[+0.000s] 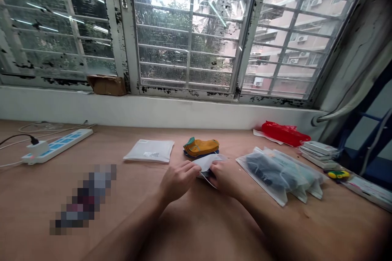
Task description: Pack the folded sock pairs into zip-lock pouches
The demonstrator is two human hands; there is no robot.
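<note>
My left hand and my right hand meet at the middle of the wooden table, both pinching a small white packet that they press down between them. Just behind the packet lies a folded stack of socks, orange and yellow on top with a blue one underneath. A flat white pouch lies to the left of the socks, apart from my left hand.
Frosted zip bags with dark clothing lie to the right. A red plastic bag, a stack of small boxes and a yellow-green object sit far right. A power strip with cables lies far left. A barred window runs behind.
</note>
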